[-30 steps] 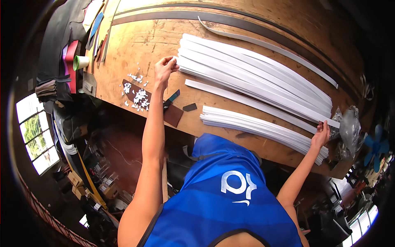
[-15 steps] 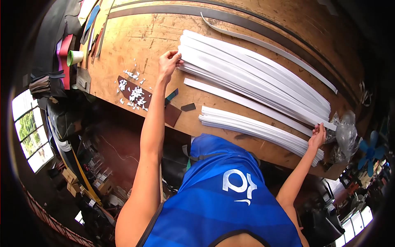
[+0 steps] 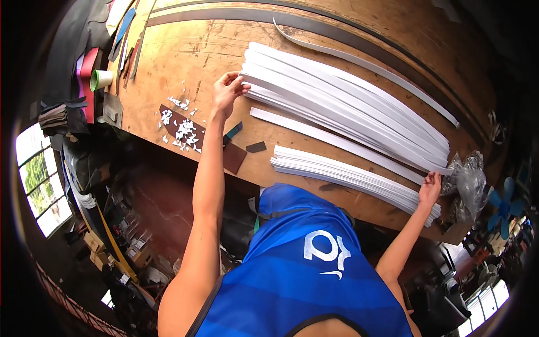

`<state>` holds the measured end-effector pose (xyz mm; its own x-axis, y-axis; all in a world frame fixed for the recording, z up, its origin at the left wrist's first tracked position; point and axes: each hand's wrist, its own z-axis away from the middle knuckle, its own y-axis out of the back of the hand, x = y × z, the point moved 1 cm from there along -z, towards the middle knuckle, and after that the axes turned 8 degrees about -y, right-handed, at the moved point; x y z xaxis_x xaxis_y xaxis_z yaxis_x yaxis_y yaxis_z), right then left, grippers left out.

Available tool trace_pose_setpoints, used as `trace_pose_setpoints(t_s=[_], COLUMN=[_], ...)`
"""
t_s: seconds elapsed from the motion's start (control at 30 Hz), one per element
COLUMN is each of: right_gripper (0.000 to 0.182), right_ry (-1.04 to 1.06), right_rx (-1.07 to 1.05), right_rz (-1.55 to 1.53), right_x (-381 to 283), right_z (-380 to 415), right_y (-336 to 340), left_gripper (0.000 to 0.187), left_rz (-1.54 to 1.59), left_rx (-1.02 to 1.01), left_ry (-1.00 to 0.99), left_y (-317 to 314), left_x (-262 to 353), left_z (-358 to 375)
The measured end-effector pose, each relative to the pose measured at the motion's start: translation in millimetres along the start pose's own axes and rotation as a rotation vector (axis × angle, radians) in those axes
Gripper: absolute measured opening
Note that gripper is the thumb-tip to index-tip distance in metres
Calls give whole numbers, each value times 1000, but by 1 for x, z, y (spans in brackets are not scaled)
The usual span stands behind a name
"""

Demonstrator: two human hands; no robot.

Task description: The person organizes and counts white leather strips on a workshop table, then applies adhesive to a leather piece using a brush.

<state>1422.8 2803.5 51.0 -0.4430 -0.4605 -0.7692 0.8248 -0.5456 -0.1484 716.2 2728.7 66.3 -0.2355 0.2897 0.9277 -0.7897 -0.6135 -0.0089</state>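
Observation:
A long white strip (image 3: 337, 121) stretches between my two hands along the near side of a broad pile of white strips (image 3: 348, 90). My left hand (image 3: 226, 92) pinches its left end, fingers closed. At the far right end, my right hand (image 3: 430, 188) grips the same strip with its fingertips. Closer to my body lies a single white strip (image 3: 314, 132) on the wooden table. Below that sits a smaller stack of white strips (image 3: 337, 174), its right end beside my right wrist.
White scraps (image 3: 186, 130) lie on a brown piece left of my left forearm. A crumpled clear plastic bag (image 3: 470, 182) is beyond my right hand. One curved white strip (image 3: 365, 62) and dark strips (image 3: 247, 14) lie farther back. A white-green cup (image 3: 101, 80) stands at left.
My left hand has shifted slightly left with the strip's end. My right hand has moved slightly left and down, still on the strip.

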Motion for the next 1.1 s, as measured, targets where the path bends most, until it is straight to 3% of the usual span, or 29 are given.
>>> trace_pose_setpoints(t_s=[0.07, 0.1, 0.27, 0.4, 0.47, 0.6, 1.1], right_gripper=[20, 29, 43, 46, 47, 44, 43], right_ry=[-13, 3, 35, 55, 50, 62, 16], right_rx=[-177, -125, -186, -355, -111, -107, 30], right_rz=[-117, -172, -348, -275, -168, -14, 25], right_x=[-3, -6, -14, -8, -6, 2, 7], right_z=[3, 15, 58, 65, 75, 66, 78], right_y=[10, 0, -18, -10, -17, -1, -10], left_gripper=[18, 19, 21, 27, 29, 31, 27], left_rz=[273, 340, 577, 413, 218, 72, -177], left_rx=[-44, -72, -129, -145, -60, -89, -116], left_ry=[-11, -6, -51, -79, -86, -102, -153], left_y=[7, 12, 19, 26, 23, 38, 54], left_x=[7, 8, 19, 20, 22, 8, -6], left_z=[13, 19, 58, 76, 82, 76, 66])
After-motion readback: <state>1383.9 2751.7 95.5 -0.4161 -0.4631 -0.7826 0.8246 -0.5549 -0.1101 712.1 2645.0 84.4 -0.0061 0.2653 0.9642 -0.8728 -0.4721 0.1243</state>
